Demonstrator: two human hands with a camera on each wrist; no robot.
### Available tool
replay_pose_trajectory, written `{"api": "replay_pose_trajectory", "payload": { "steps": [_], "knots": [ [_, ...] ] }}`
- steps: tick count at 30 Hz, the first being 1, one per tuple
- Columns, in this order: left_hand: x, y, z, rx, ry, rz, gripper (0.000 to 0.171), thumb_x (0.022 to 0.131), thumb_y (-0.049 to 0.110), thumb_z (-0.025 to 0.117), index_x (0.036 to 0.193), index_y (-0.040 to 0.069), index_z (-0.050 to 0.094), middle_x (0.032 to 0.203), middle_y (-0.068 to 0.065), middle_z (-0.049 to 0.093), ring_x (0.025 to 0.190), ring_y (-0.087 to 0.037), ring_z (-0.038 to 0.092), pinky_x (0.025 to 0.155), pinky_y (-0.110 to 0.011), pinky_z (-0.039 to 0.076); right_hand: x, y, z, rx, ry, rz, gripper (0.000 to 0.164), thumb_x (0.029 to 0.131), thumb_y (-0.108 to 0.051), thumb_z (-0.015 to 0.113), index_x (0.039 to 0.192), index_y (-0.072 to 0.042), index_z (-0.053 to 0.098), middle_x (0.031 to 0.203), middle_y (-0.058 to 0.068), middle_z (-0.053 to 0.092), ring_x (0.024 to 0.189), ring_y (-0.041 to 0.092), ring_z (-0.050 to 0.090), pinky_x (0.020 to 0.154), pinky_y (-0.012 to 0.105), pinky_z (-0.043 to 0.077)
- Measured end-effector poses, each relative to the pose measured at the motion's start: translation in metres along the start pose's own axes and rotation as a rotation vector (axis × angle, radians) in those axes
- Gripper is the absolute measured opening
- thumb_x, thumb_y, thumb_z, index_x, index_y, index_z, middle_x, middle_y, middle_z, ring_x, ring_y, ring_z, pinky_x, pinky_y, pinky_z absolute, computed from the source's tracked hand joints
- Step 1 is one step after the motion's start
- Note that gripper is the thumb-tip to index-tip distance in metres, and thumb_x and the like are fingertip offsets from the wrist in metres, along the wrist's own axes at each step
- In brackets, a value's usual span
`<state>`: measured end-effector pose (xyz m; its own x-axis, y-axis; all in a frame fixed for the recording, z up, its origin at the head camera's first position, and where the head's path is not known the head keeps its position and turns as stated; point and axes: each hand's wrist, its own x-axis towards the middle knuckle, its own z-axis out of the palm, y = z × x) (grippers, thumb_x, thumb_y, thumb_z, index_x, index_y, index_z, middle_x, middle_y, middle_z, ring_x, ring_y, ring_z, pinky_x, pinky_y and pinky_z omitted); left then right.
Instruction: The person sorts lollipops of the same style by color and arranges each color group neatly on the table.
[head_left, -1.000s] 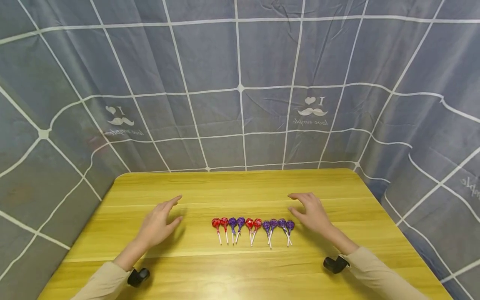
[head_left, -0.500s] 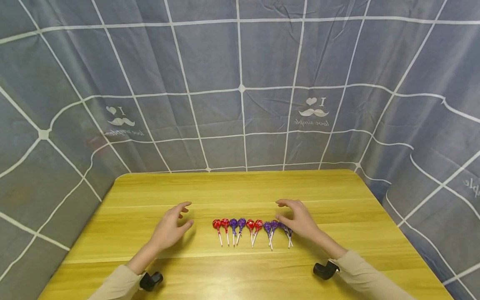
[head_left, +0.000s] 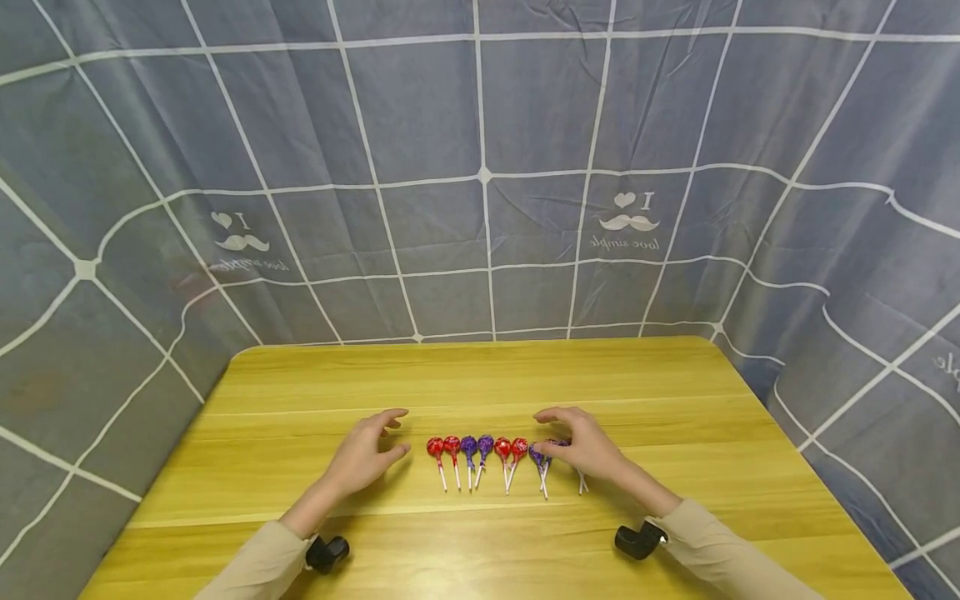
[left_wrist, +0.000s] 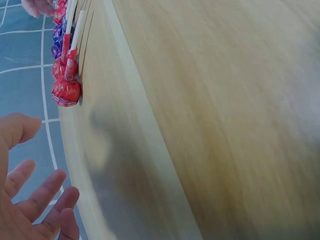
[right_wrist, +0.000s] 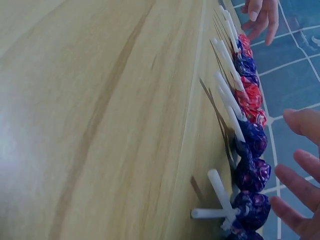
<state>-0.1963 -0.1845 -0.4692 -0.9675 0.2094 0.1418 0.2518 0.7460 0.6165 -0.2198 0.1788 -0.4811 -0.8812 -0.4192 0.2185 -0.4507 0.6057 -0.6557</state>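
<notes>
A row of wrapped lollipops lies across the table, white sticks toward me. From the left come two red lollipops [head_left: 443, 447], two purple lollipops [head_left: 477, 446], two red ones, then several purple ones [right_wrist: 252, 175]. My left hand [head_left: 363, 454] hovers left of the row with fingers relaxed and apart, holding nothing; the nearest red lollipop [left_wrist: 66, 93] is a short way off its thumb. Over the right end of the row is my right hand [head_left: 585, 446], fingers loosely bent and holding nothing. It hides some purple heads in the head view; whether it touches them I cannot tell.
The yellow wood-grain table [head_left: 465, 550] reaches back to a grey curtain [head_left: 420, 233] with white grid lines, which also hangs at both sides. A black wrist camera [head_left: 327, 553] sits on the left wrist, and another black camera [head_left: 640, 541] on the right.
Both hands have moved inward toward the row, the left hand to the right and the right hand to the left, now over the rightmost purple lollipops. The lollipops have stayed in place.
</notes>
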Motion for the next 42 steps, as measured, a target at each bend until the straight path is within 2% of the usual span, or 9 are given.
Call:
{"api": "replay_pose_trajectory", "payload": {
  "steps": [6, 10, 15, 21, 26, 31, 37, 42],
  "knots": [
    [0.007, -0.002, 0.009, -0.03, -0.017, 0.019, 0.049, 0.085, 0.019, 0.072, 0.13, 0.007, 0.057, 0.109, -0.012, 0.068, 0.103, -0.029, 0.063, 0.088, -0.048, 0.049, 0.004, -0.001, 0.006, 0.006, -0.029, -0.018, 0.046, 0.082, -0.033, 0.075, 0.121, -0.011, 0.064, 0.113, 0.002, 0.069, 0.113, 0.028, 0.056, 0.098, 0.051, 0.043],
    [0.011, 0.0, 0.013, -0.037, -0.024, 0.035, 0.047, 0.084, 0.019, 0.073, 0.127, 0.007, 0.059, 0.103, -0.009, 0.07, 0.099, -0.027, 0.064, 0.087, -0.046, 0.049, 0.007, -0.001, 0.009, -0.007, -0.041, -0.05, 0.045, 0.081, -0.032, 0.076, 0.119, -0.01, 0.065, 0.107, 0.002, 0.07, 0.105, 0.025, 0.057, 0.093, 0.047, 0.043],
    [0.014, 0.003, 0.018, -0.078, -0.067, 0.035, 0.044, 0.083, 0.018, 0.073, 0.124, 0.006, 0.061, 0.099, -0.007, 0.069, 0.095, -0.023, 0.062, 0.087, -0.042, 0.048, 0.009, 0.002, 0.014, -0.011, -0.062, -0.073, 0.043, 0.079, -0.03, 0.078, 0.115, -0.009, 0.067, 0.103, 0.001, 0.071, 0.098, 0.021, 0.057, 0.089, 0.041, 0.042],
    [0.016, 0.002, 0.022, -0.15, -0.105, 0.051, 0.04, 0.084, 0.017, 0.073, 0.12, 0.003, 0.063, 0.101, -0.01, 0.069, 0.094, -0.023, 0.063, 0.085, -0.04, 0.051, 0.012, 0.004, 0.017, -0.014, -0.099, -0.062, 0.039, 0.08, -0.031, 0.078, 0.112, -0.011, 0.069, 0.104, -0.002, 0.07, 0.096, 0.015, 0.054, 0.087, 0.035, 0.043],
    [0.019, 0.001, 0.025, -0.201, -0.116, 0.065, 0.032, 0.084, 0.011, 0.071, 0.115, 0.002, 0.066, 0.103, -0.012, 0.07, 0.091, -0.022, 0.064, 0.079, -0.029, 0.052, 0.015, 0.003, 0.016, -0.014, -0.134, -0.064, 0.037, 0.081, -0.031, 0.077, 0.111, -0.011, 0.07, 0.104, -0.002, 0.07, 0.097, 0.015, 0.052, 0.085, 0.033, 0.044],
    [0.021, -0.001, 0.026, -0.214, -0.136, 0.054, 0.029, 0.084, 0.012, 0.072, 0.112, 0.002, 0.067, 0.101, -0.01, 0.071, 0.086, -0.016, 0.061, 0.071, -0.02, 0.047, 0.016, 0.003, 0.015, -0.018, -0.169, -0.05, 0.038, 0.081, -0.033, 0.076, 0.112, -0.011, 0.07, 0.104, -0.002, 0.071, 0.095, 0.015, 0.05, 0.082, 0.029, 0.042],
    [0.021, -0.003, 0.029, -0.212, -0.132, 0.051, 0.029, 0.083, 0.015, 0.073, 0.11, 0.003, 0.068, 0.099, -0.008, 0.071, 0.081, -0.012, 0.058, 0.068, -0.019, 0.046, 0.017, 0.002, 0.016, -0.012, -0.189, -0.013, 0.035, 0.08, -0.033, 0.077, 0.11, -0.014, 0.072, 0.103, -0.003, 0.07, 0.093, 0.012, 0.045, 0.079, 0.027, 0.038],
    [0.022, -0.002, 0.031, -0.218, -0.122, 0.048, 0.029, 0.083, 0.015, 0.073, 0.109, 0.003, 0.069, 0.098, -0.008, 0.071, 0.082, -0.012, 0.06, 0.069, -0.02, 0.047, 0.019, 0.004, 0.017, -0.023, -0.188, -0.022, 0.034, 0.079, -0.033, 0.078, 0.108, -0.016, 0.073, 0.104, -0.004, 0.069, 0.093, 0.01, 0.045, 0.08, 0.027, 0.036]
  ]
}}
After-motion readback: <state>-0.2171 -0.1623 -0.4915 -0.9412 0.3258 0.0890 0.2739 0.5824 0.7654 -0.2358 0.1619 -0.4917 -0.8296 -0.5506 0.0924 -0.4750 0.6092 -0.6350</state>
